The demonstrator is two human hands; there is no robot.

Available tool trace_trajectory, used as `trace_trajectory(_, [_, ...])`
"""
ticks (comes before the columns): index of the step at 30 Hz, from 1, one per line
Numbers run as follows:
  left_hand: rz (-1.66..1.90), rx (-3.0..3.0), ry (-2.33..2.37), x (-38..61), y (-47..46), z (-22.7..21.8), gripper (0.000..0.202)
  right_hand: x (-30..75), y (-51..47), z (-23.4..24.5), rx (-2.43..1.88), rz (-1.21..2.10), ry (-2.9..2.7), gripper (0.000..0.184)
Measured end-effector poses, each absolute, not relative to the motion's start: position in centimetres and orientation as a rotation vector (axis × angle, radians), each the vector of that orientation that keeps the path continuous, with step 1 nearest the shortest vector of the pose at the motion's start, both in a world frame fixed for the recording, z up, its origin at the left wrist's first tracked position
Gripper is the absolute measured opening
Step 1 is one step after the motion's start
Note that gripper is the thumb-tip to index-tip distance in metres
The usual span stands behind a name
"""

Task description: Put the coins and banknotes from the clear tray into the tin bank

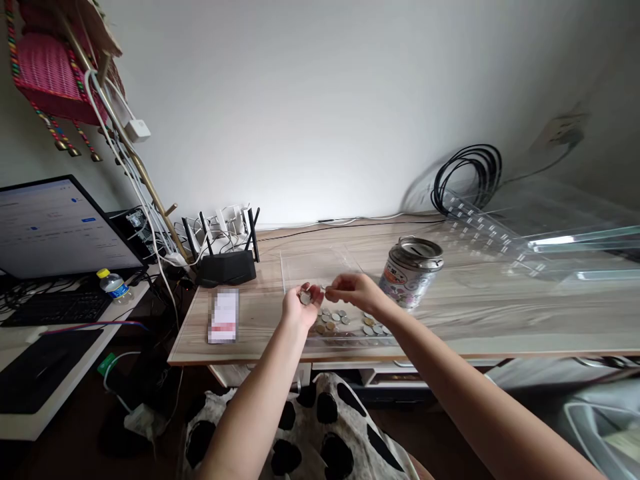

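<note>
My left hand (pixel 295 310) is turned palm up with the fingers curled round silver coins (pixel 305 298). Close on its right, my right hand (pixel 353 290) pinches a small coin (pixel 323 289) between thumb and fingertips. Below both hands, several silver and gold-coloured coins (pixel 331 317) lie in a shallow clear plastic tray (pixel 295 262). A second cluster of coins (pixel 373 327) lies in it further right, partly behind my right forearm. Just beyond that forearm stands a round metal tin (pixel 413 270) with a printed side and a slot in its lid.
A phone (pixel 223 317) lies left of the tray, with a black router (pixel 227 267) behind it. Clear acrylic panels (pixel 500 233) and a coil of black cable (pixel 467 177) occupy the right side. Further left are a monitor (pixel 65 230), a keyboard (pixel 57 303) and a bottle (pixel 115 287).
</note>
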State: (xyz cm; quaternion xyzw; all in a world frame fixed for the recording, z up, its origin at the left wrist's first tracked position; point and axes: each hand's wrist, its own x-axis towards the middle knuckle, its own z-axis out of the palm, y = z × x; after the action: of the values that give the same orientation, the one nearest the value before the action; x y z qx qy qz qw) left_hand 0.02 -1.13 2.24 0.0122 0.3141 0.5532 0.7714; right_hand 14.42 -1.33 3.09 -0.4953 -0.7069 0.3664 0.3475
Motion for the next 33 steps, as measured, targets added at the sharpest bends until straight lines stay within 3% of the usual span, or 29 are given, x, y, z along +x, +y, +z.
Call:
trace_trajectory(6, [1.111, 0.012, 0.657, 2.3, -2.1, 0.9, 0.018, 14.3, -1.7, 4.1, -1.395, 0.833, -1.837, 0.030])
trace_trajectory(11, [1.111, 0.004, 0.707, 2.4, -2.1, 0.7, 0.017, 19.1, -3.0, 7.8, -1.731, 0.067, -1.676, 0.029])
trace_trajectory(14, [1.083, 0.115, 0.732, 2.3, -2.2, 0.9, 0.017, 23.9, -2.6, 10.7, -2.004, -0.141, -1.530, 0.024])
trace_trajectory(19, [1.065, 0.437, 0.731, 2.5, -2.5, 0.7, 0.020, 27.2, -0.6, 12.7, -2.230, 0.080, -1.516, 0.010])
trace_trajectory(22, [0.996, 0.571, 0.697, 2.5, -2.6, 0.4, 0.021, 25.7, -0.6, 12.6, -2.258, 0.012, -1.478, 0.018])
trace_trajectory(26, [0.952, 0.653, 0.716, 2.4, -2.7, 0.3, 0.030, 20.4, -2.3, 10.0, -1.902, -0.110, -1.603, 0.033])
trace_trajectory(28, [0.903, 0.703, 0.727, 2.4, -2.9, 0.5, 0.033, 17.3, -2.9, 7.5, -1.750, 0.078, -1.823, 0.031])
trace_trajectory(31, [0.869, 0.730, 0.727, 2.5, -3.1, 0.7, 0.035, 14.5, -3.0, 4.5, -1.454, 0.491, -2.084, 0.042])
trace_trajectory(33, [0.859, 0.694, 0.713, 2.4, -3.0, 0.6, 0.034, 14.8, -2.7, 4.2, -1.361, 0.556, -2.096, 0.043])
